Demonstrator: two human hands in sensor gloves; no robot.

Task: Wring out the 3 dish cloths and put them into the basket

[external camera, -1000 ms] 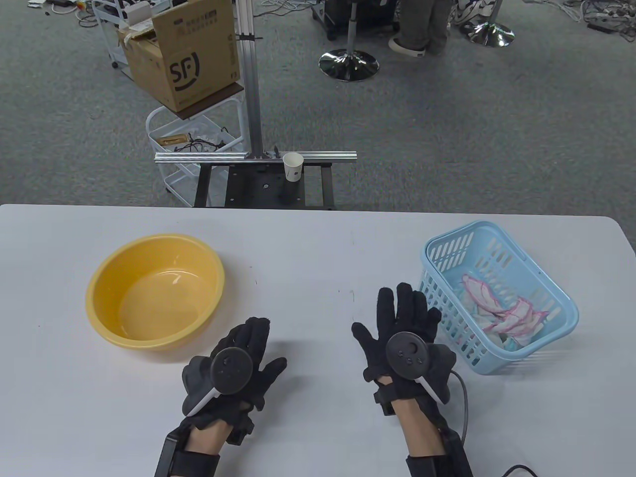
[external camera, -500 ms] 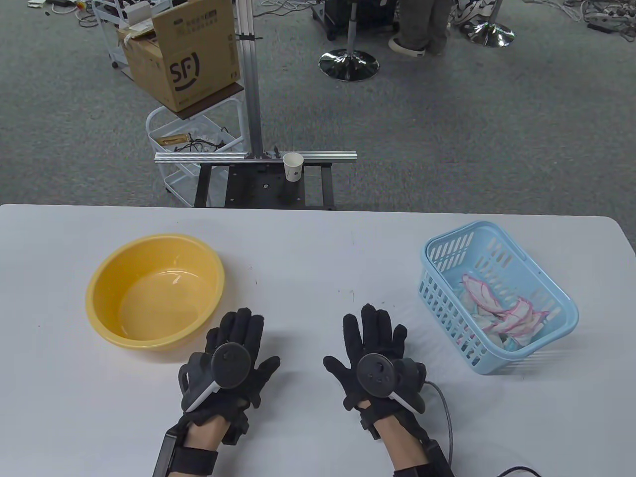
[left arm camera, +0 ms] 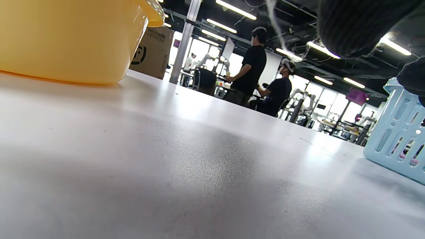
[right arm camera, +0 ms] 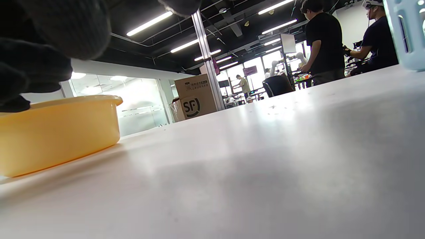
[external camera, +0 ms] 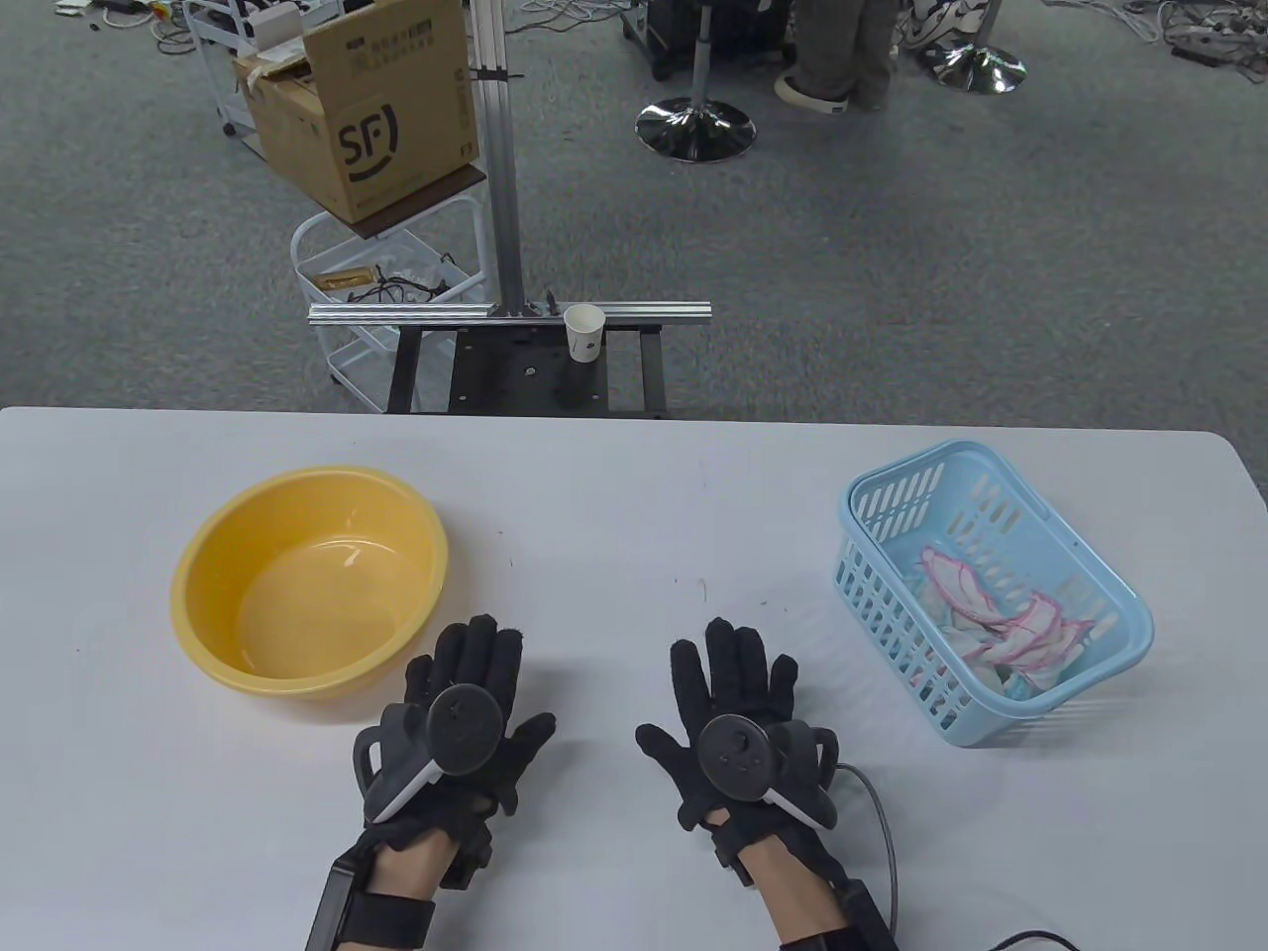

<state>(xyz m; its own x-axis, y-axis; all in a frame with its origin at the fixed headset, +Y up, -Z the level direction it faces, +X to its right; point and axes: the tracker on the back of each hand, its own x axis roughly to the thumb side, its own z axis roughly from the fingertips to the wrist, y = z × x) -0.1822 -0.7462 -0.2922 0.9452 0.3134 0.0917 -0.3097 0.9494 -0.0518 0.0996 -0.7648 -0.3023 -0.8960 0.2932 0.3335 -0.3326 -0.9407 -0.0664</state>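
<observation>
White dish cloths (external camera: pixel 996 614) with pink and blue edging lie bunched inside the light blue basket (external camera: pixel 1114 584) at the table's right. The yellow basin (external camera: pixel 208 584) stands at the left and holds only water. Both gloved hands lie flat on the table near its front edge, fingers spread, holding nothing. My left hand (external camera: pixel 466 703) is just right of the basin. My right hand (external camera: pixel 733 713) is left of the basket, apart from it. The wrist views show the basin (left arm camera: pixel 66 39) (right arm camera: pixel 56 132) and the basket (left arm camera: pixel 398 132) (right arm camera: pixel 405 33) low across the tabletop.
The white table (external camera: pixel 614 515) spreads between basin and basket. Beyond its far edge stand a metal frame with a paper cup (external camera: pixel 584 332), a cardboard box (external camera: pixel 367 109) on a cart, and stools. A cable (external camera: pixel 882 822) trails from my right wrist.
My right hand has drawn back from beside the basket, leftward and toward the table's front edge, and settled flat. My left hand shifted slightly leftward.
</observation>
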